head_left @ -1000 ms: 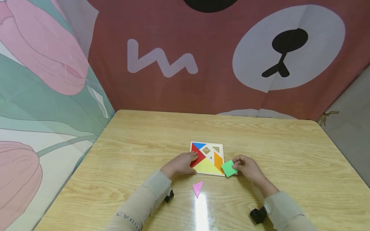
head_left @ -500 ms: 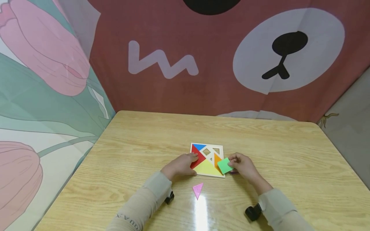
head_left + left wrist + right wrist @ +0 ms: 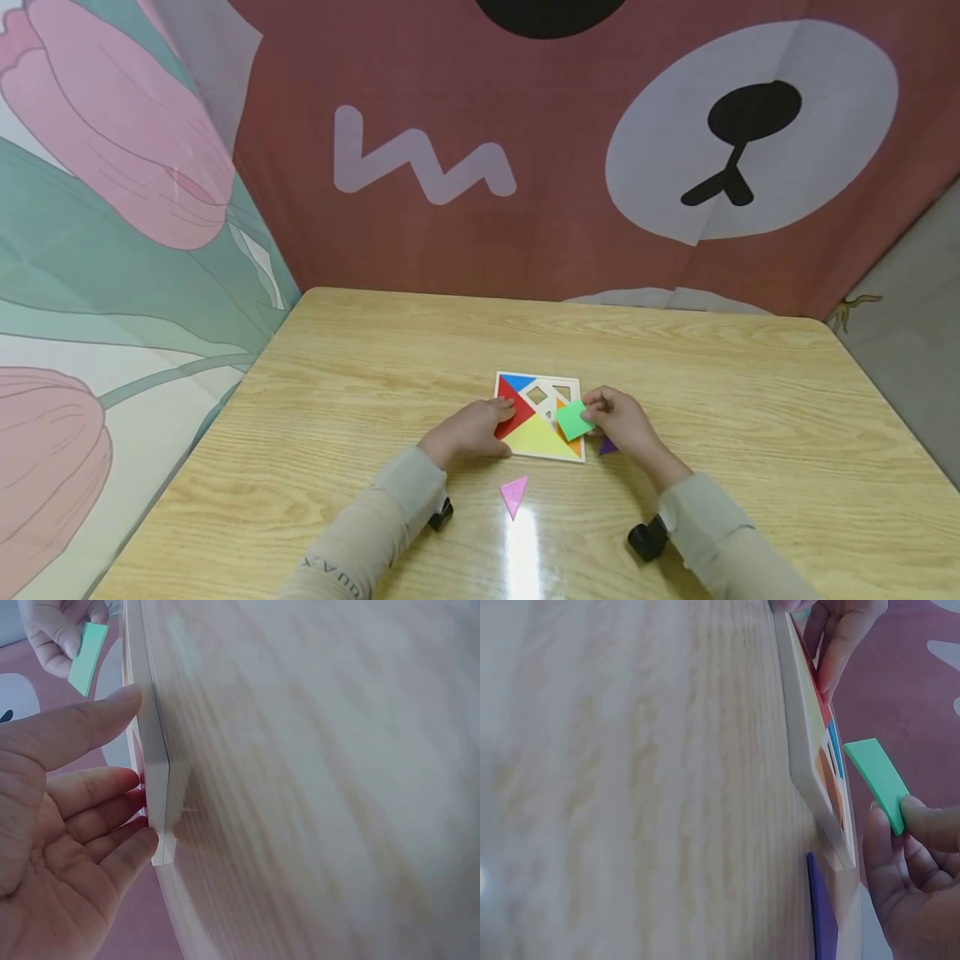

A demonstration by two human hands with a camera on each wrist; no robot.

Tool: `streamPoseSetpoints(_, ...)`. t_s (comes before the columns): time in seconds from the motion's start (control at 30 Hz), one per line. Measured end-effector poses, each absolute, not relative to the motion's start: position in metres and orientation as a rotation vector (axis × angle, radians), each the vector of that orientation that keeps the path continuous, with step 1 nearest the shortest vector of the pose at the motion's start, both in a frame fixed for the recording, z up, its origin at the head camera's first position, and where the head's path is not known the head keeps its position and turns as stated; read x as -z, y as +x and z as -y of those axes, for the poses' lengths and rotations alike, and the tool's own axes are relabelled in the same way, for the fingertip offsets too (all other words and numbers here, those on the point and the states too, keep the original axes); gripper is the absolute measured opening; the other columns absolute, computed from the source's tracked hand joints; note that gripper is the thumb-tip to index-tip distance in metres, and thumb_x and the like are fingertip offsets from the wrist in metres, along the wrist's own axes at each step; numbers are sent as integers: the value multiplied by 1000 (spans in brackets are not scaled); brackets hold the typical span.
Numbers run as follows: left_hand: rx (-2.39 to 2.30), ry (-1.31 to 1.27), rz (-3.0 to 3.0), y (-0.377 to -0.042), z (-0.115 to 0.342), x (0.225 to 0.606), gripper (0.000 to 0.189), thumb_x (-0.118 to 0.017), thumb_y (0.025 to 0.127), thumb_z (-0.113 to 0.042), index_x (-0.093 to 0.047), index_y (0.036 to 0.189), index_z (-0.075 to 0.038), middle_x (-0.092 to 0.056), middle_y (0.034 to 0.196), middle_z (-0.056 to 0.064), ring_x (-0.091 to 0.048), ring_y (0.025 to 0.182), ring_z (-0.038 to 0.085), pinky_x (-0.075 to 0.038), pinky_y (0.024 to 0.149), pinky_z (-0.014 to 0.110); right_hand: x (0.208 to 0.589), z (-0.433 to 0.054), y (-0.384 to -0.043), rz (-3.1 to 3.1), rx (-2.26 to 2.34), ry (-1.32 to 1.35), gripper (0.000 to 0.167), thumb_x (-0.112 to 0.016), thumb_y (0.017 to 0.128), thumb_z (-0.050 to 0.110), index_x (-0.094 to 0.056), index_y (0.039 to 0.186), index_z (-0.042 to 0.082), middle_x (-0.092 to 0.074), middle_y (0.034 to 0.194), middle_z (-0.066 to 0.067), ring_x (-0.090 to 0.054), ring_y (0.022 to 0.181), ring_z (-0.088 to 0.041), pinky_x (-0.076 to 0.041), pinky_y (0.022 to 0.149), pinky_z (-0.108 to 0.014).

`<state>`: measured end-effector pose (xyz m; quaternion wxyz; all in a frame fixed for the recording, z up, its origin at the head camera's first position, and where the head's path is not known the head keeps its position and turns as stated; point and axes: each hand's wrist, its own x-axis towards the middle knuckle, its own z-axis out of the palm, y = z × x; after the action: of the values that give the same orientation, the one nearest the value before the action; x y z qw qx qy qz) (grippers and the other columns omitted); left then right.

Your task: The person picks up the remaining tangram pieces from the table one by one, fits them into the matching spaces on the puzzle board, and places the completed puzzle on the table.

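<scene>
A tangram board [image 3: 551,392] lies on the table with red [image 3: 522,408], yellow [image 3: 536,438], blue [image 3: 516,382] and orange pieces [image 3: 575,447] in it. Its upper right part shows bare cutouts. My left hand [image 3: 471,427] rests on the board's left side, fingertips on the red piece and thumb against the near edge. Between thumb and fingers, my right hand [image 3: 626,427] pinches a green square piece [image 3: 572,420]. The right wrist view shows this square held above the board, apart from it. In the head view it partly hides the orange piece.
A pink triangle piece [image 3: 513,497] lies on the wooden table [image 3: 375,358] in front of the board. Partly under the right hand, a purple triangle [image 3: 607,447] lies just right of the board. Behind the table hangs a printed curtain [image 3: 450,242].
The right hand has carried the green square leftward and slightly away from me, from the board's right edge to over the orange piece. The purple triangle has come into sight. The left hand stays put.
</scene>
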<state>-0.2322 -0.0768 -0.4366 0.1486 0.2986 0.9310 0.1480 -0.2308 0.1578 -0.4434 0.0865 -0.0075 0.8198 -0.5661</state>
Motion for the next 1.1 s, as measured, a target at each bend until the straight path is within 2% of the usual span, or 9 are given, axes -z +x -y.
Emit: streamPoseSetpoints(1.1, -423, 811, -2657, -233, 76, 434, 61, -63, 76, -25, -40, 129, -6, -34, 135, 3, -27, 124, 19, -23, 100, 28, 444, -135, -253, -2536, 1687, -9, 16, -54, 80, -4, -54, 95, -8, -50, 78, -9, -49, 66, -15, -49, 60, -28)
